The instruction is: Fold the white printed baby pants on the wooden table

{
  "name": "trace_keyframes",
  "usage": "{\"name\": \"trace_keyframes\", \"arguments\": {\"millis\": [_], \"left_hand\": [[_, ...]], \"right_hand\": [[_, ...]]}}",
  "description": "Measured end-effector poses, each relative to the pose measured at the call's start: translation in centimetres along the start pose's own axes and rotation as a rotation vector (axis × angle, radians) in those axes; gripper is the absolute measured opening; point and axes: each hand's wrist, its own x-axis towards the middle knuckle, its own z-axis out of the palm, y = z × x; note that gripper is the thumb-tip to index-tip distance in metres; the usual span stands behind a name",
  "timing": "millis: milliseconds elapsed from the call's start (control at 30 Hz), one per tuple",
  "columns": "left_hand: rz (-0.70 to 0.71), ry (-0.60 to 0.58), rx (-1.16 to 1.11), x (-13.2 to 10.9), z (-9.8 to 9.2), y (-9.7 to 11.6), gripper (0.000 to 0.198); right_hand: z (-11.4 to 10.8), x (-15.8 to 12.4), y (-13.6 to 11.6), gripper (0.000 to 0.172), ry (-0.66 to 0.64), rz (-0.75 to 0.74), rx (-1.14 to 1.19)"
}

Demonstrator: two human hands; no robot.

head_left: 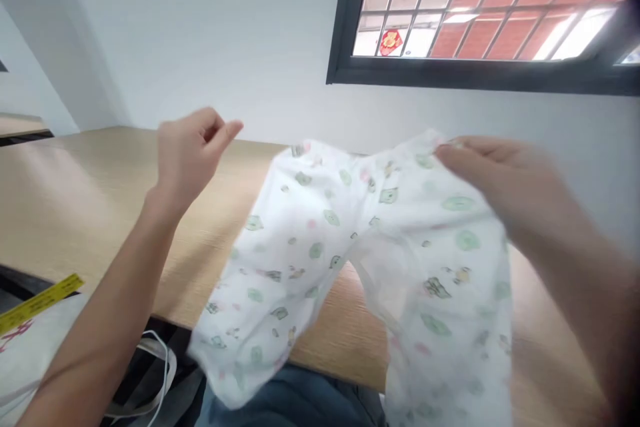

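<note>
Pale wall [225, 33] fills the backdrop, rising behind the table. Wood-grained table [90, 180] runs across the view, light brown; taken as landmark for all positions below. Window [465, 73], dark-framed and barred, set in the wall above the table's right-hand part; red brickwork beyond the bars.

Small pants [320, 227], thin white cloth printed with green, pink and brownish figures, hang spread in the air above the table's middle and near edge. Waist uppermost, legs parted, table top visible between them. One leg drops past the near edge; the other runs out of view at the bottom. Dark blue clothing [295, 400] on the person's lap, just below the near edge.

Right hand [505, 173], blurred, above the table's right part: thumb and forefinger pinched together on the right corner of the pants' waist. Remaining fingers folded; detail lost in blur.

Left hand [187, 150] above the table's left part: fingers curled into a loose fist, thumb stretched out towards the pants. Thumb tip apart from the cloth; nothing seen in the grip.

White bag [30, 360] below the table's near left edge, partly behind the left forearm. Yellow strip [40, 305] across its top. Red emblem [390, 42] smallest, beyond the window, above the table's far side.
</note>
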Motion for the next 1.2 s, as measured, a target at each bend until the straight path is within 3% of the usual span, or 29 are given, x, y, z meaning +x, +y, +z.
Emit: {"name": "trace_keyframes", "arguments": {"millis": [100,200,300,367,433,533,700,900,1033,1200], "left_hand": [[-0.001,-0.345,-0.038,-2.2,3.4,-1.9,0.034],[0.120,-0.718,-0.106,-6.0,6.9,-1.4,0.029],[0.315,-0.907,-0.163,-8.5,9.7,-0.2,0.029],[0.368,-0.970,-0.174,-9.0,11.2,0.2,0.031],[0.364,-1.016,-0.159,-8.9,12.8,-0.1,0.035],[0.319,-1.035,-0.116,-8.2,14.8,-1.2,0.040],[0.246,-1.001,-0.056,-6.9,16.6,-3.5,0.042],[0.227,-0.999,-0.067,-5.1,17.8,-6.8,0.043],[0.212,-0.983,-0.101,-4.7,18.4,-8.2,0.044],[0.219,-0.911,-0.169,-5.4,16.7,-8.2,0.045]], "right_hand": [[4.1,2.6,2.6,0.036,-0.225,0.044,0.022],[7.5,4.6,7.9,0.036,-0.344,0.073,-0.083],[8.7,5.8,12.2,0.027,-0.378,0.089,-0.247],[8.4,6.0,13.5,0.014,-0.382,0.089,-0.290],[8.0,6.0,13.8,0.010,-0.393,0.074,-0.331],[7.8,5.7,13.5,0.031,-0.403,0.008,-0.382],[9.5,5.3,13.4,0.042,-0.448,-0.354,-0.505],[12.8,6.5,13.3,0.056,-0.398,-0.291,-0.662],[13.8,7.6,13.4,0.057,-0.362,-0.283,-0.661],[13.5,7.5,12.9,0.052,-0.322,-0.322,-0.689]]}}
